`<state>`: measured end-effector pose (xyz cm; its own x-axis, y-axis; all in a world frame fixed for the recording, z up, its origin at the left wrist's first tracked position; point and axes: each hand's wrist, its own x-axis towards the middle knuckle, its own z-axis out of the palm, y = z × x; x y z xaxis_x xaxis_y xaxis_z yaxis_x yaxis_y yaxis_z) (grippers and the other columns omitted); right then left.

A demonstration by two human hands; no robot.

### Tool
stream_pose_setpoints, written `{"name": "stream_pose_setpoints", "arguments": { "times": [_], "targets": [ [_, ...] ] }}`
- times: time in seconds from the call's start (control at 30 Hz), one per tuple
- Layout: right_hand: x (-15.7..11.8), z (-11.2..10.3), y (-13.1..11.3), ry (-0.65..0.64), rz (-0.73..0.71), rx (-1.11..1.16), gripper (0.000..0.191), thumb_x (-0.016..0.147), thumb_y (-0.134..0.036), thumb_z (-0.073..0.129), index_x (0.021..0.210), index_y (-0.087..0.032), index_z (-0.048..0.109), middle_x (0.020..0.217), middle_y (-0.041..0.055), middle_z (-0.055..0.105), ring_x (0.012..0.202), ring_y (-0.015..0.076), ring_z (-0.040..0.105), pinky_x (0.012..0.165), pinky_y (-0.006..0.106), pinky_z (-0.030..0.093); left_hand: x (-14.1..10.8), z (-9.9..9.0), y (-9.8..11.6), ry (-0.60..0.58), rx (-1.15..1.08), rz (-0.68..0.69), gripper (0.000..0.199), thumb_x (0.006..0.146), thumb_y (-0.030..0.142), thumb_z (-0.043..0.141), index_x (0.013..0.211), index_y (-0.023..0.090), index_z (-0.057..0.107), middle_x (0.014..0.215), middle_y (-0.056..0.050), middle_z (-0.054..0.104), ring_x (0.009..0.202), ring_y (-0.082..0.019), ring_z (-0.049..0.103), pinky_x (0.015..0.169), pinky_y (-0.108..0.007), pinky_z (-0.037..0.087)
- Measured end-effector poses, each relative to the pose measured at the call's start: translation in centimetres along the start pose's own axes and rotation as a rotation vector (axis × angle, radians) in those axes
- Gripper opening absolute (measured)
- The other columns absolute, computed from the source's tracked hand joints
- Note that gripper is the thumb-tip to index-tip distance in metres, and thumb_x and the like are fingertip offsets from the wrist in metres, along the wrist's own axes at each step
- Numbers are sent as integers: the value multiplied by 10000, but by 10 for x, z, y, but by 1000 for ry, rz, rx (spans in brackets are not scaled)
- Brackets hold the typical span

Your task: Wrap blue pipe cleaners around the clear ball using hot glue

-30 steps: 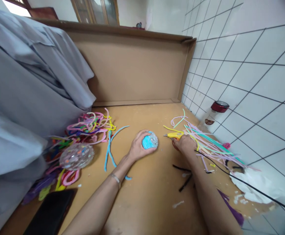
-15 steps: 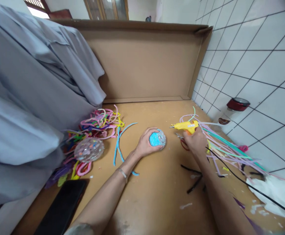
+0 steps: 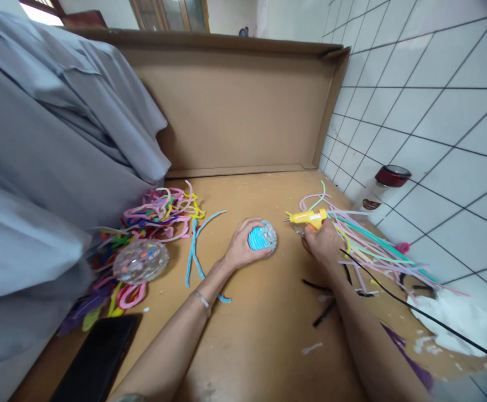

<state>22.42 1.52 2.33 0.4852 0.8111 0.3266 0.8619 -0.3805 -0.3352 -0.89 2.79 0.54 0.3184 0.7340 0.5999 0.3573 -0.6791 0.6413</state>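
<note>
My left hand (image 3: 243, 244) is wrapped round a small clear ball (image 3: 272, 240) partly covered with bright blue pipe cleaner (image 3: 259, 238). Its fingers lie over the top and the thumb along the near side. To the right, my right hand (image 3: 324, 241) grips a yellow glue gun (image 3: 308, 218) by the handle. The gun's metal nozzle points left toward the ball, with a gap between them. Scissors, mostly hidden, lie under the gun and my right hand. Loose blue pipe cleaners (image 3: 193, 254) rest on the table left of my left hand.
Colourful pipe cleaners (image 3: 160, 209) pile up at left beside a clear dotted ball (image 3: 141, 261) and a black phone (image 3: 96, 357). Straight pipe cleaners (image 3: 377, 240), a red-lidded jar (image 3: 392, 176) and white tissue (image 3: 457, 321) lie along the tiled wall. A black cord (image 3: 415, 310) trails right.
The whole view has shifted slightly, so things appear a little further left. My left hand still holds the ball, and the glue gun remains in my right hand.
</note>
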Motion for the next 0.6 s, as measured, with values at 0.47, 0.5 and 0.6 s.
{"name": "stream_pose_setpoints", "arguments": {
  "times": [0.47,0.5,0.6],
  "targets": [
    [2,11,7,-76,20,-106,495,863,-441,466,1131,-42,585,1051,207,664,984,322,628,760,354,424,-1,0,-3,4,36,46,603,627,396,811,1140,222,548,1244,-131,588,1192,-299,560,1016,-510,453],
    [2,12,8,-69,12,-118,499,862,-442,465,1128,-38,587,1045,212,662,984,323,626,759,354,422,-1,0,-4,3,39,51,604,629,402,810,1142,220,548,1244,-133,588,1195,-300,558,1019,-509,451],
    [2,16,11,-41,-26,-159,531,856,-463,457,1122,-23,587,1017,225,655,975,328,619,750,361,416,-2,1,-3,7,43,55,612,626,410,811,1145,215,550,1253,-138,581,1188,-297,558,1014,-499,455]
  ]
}}
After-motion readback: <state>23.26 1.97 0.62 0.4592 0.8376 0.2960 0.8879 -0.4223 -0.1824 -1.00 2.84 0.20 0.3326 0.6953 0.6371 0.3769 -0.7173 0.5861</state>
